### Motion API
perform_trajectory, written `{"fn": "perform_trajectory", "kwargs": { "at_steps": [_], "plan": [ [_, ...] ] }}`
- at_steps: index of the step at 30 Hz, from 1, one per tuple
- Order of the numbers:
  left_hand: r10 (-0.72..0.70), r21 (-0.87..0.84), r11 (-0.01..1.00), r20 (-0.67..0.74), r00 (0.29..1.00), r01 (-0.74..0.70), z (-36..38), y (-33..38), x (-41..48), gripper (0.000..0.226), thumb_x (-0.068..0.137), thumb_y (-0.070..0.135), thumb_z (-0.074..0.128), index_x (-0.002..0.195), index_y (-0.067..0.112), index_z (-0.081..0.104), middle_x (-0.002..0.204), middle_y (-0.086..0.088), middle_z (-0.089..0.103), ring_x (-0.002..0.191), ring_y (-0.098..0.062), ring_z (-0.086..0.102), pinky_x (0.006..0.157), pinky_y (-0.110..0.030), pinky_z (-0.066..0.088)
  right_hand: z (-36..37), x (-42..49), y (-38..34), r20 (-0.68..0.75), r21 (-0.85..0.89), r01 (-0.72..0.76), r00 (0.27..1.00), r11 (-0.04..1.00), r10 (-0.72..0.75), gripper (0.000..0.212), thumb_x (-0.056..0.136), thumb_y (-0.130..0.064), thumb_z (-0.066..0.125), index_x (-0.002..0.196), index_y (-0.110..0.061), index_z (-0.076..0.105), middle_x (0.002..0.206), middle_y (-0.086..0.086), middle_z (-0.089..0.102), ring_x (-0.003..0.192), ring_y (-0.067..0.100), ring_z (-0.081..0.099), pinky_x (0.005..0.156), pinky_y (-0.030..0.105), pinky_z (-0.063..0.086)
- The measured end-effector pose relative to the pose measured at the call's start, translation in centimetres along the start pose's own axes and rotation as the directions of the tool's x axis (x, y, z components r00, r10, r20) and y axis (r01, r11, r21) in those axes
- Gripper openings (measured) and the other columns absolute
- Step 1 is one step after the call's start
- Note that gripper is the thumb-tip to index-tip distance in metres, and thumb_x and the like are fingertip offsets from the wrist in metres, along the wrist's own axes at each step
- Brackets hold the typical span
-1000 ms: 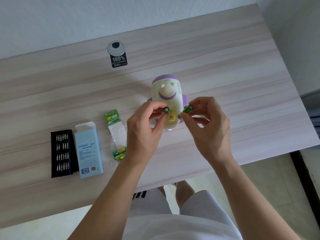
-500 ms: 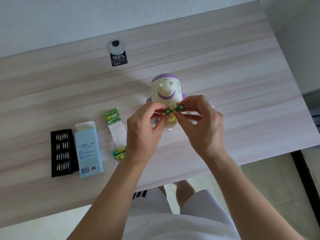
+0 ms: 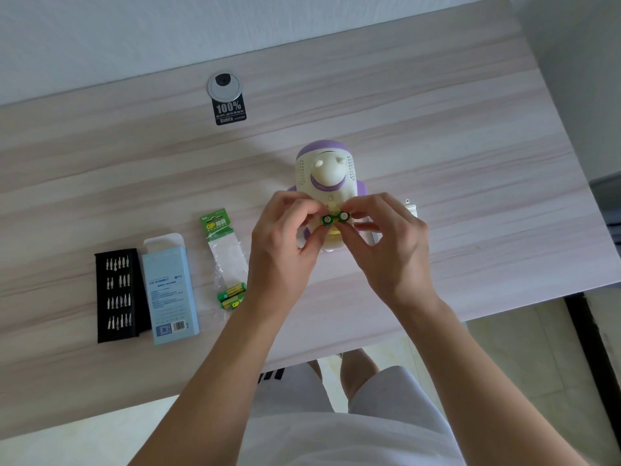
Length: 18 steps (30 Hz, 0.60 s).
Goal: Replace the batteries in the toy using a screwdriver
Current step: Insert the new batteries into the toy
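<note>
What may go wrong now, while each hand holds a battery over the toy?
The left hand pinches one battery, the right hand the other battery, by fingertips only, above the toy: either may slip and roll off the table. The loose batteries look alike, so old and new may mix.

**Views:** one, head cam, wide-angle.
**Mount:** on the person's head, above the near edge of the wooden desk (image 3: pixel 437 136).
**Facing:** fwd and steeply down. White wall (image 3: pixel 134 35) at top, lap and tiled floor (image 3: pixel 504 348) at btm.
**Range:** close; both forearms enter from btm. Left hand (image 3: pixel 285 250), pinching left battery (image 3: pixel 326 219), and right hand (image 3: pixel 393 243), pinching right battery (image 3: pixel 343 215), meet near frame centre over the toy (image 3: pixel 327 169).
**Coverage:** desk's right end in view, left end cut off; bit rack (image 3: pixel 117 294) at far left.
</note>
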<state>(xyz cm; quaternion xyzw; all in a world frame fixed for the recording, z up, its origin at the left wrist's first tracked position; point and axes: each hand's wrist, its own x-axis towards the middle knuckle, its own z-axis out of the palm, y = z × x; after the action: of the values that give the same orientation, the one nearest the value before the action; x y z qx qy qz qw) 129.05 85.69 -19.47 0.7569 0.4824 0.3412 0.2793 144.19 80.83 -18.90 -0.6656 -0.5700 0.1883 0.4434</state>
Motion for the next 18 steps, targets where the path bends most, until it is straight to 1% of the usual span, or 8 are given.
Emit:
{"fn": "perform_trajectory", "kwargs": {
  "at_steps": [2,3,6,8,11,13,15,18],
  "plan": [
    [-0.02,-0.007,1.0,-0.01,1.0,0.02,-0.03,-0.04,0.13,0.016,0.08,0.002,0.079,0.094,0.002,0.071,0.1,-0.011,0.061,0.085,-0.012,0.06,0.08,-0.014,0.051,0.09,0.01,0.17,0.01,0.0,0.006,1.0,1.0,-0.006,0.014,0.084,-0.006,0.078,0.097,-0.006,0.073,0.091,0.003,0.069,0.072,0.021,0.067,0.063,0.041,0.058],
    [-0.028,-0.006,1.0,-0.008,1.0,0.028,-0.04,-0.07,0.17,0.017,0.08,0.001,0.079,0.094,0.002,0.071,0.101,-0.011,0.06,0.084,-0.009,0.058,0.081,-0.01,0.048,0.14,0.03,0.25,0.012,-0.006,0.009,1.0,1.0,-0.008,0.014,0.083,-0.006,0.078,0.097,-0.007,0.074,0.091,0.003,0.069,0.071,0.021,0.066,0.063,0.041,0.058],
    [-0.034,0.015,0.999,0.003,0.999,0.034,-0.06,-0.02,0.23,0.016,0.079,0.001,0.078,0.094,0.002,0.071,0.099,-0.01,0.06,0.081,-0.003,0.054,0.081,-0.005,0.043,0.19,0.17,0.4,0.011,-0.018,-0.002,1.0,1.0,0.003,0.015,0.082,-0.005,0.077,0.096,-0.007,0.075,0.091,0.004,0.067,0.07,0.021,0.066,0.062,0.04,0.058],
    [-0.026,0.026,0.999,0.005,1.0,0.026,-0.06,0.05,0.21,0.015,0.079,0.0,0.078,0.093,0.002,0.072,0.098,-0.01,0.061,0.08,-0.002,0.053,0.08,-0.004,0.041,0.2,0.25,0.47,0.011,-0.027,-0.017,1.0,0.999,0.017,0.015,0.082,-0.005,0.077,0.096,-0.007,0.076,0.091,0.004,0.066,0.07,0.02,0.066,0.063,0.038,0.058],
    [-0.013,0.036,0.999,0.008,1.0,0.012,-0.11,0.07,0.23,0.014,0.079,0.002,0.077,0.092,0.003,0.072,0.098,-0.01,0.061,0.079,-0.004,0.056,0.078,-0.009,0.046,0.23,0.24,0.5,0.02,-0.042,-0.019,1.0,0.999,0.02,0.013,0.082,-0.007,0.077,0.095,-0.008,0.076,0.089,0.005,0.064,0.07,0.018,0.065,0.063,0.035,0.057],
    [0.001,0.041,0.999,0.013,1.0,-0.001,-0.19,0.06,0.32,0.013,0.08,0.005,0.076,0.092,0.003,0.073,0.097,-0.009,0.062,0.077,-0.009,0.059,0.074,-0.02,0.053,0.24,0.19,0.51,0.02,-0.053,-0.017,1.0,0.998,0.018,0.012,0.082,-0.008,0.077,0.095,-0.008,0.076,0.088,0.004,0.064,0.069,0.016,0.064,0.064,0.033,0.057],
    [0.021,0.049,0.999,0.024,0.999,-0.023,-0.28,0.08,0.44,0.012,0.081,0.006,0.075,0.093,0.004,0.073,0.097,-0.009,0.062,0.074,-0.015,0.062,0.07,-0.031,0.055,0.23,0.21,0.51,0.017,-0.057,-0.017,1.0,0.998,0.018,0.012,0.083,-0.009,0.077,0.095,-0.009,0.077,0.088,0.004,0.063,0.069,0.015,0.064,0.064,0.032,0.057],
    [0.044,0.088,0.995,0.044,0.998,-0.047,-0.3,0.26,0.52,0.014,0.079,0.006,0.075,0.093,0.005,0.074,0.097,-0.008,0.062,0.073,-0.017,0.063,0.066,-0.037,0.055,0.3,0.31,0.54,0.013,-0.063,-0.016,1.0,0.998,0.016,0.011,0.083,-0.008,0.077,0.094,-0.01,0.078,0.087,0.003,0.063,0.067,0.015,0.063,0.061,0.036,0.056]
  ]
}}
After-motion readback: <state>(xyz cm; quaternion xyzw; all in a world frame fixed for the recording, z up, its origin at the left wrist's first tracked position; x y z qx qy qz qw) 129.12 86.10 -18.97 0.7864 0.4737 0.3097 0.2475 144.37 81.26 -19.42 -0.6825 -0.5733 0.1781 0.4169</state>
